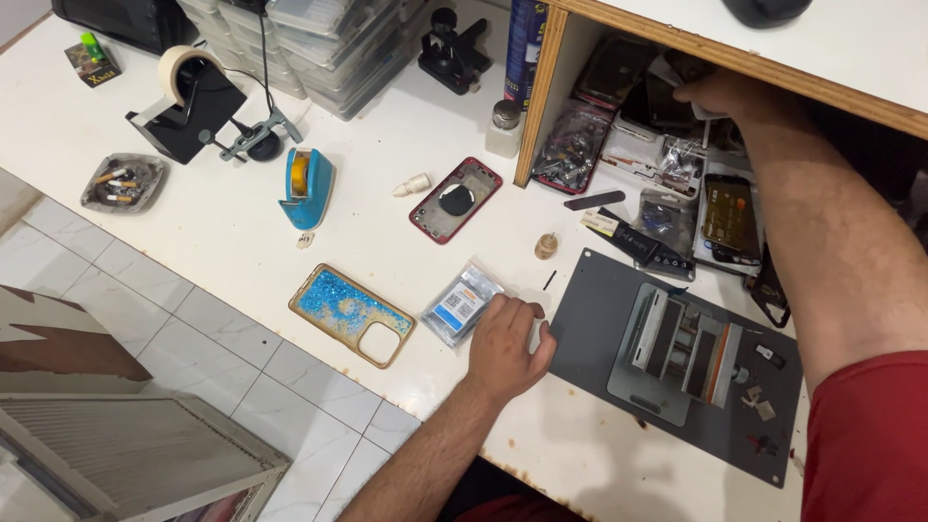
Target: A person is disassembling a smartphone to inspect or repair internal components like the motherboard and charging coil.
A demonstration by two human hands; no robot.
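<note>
My left hand (507, 348) rests palm down on the white worktop, its fingertips at the edge of a small clear bag (462, 304) with a blue-labelled part inside. My right hand (727, 94) reaches under a wooden shelf (735, 60) into a pile of bagged phone parts (667, 159); its fingers are partly hidden, so I cannot tell what they hold. An opened phone (677, 350) lies on a grey work mat (599, 319) in front of me. Left of the bag lies a blue glitter phone case (350, 313). A red phone back frame (454, 200) lies farther back.
A blue tape dispenser (307, 187), a black tape dispenser (188, 101), an ashtray (124, 183) and stacked clear plastic boxes (329, 43) stand at the back left. A small bottle (504, 128) stands by the shelf post. The worktop's front edge (290, 340) drops to a tiled floor.
</note>
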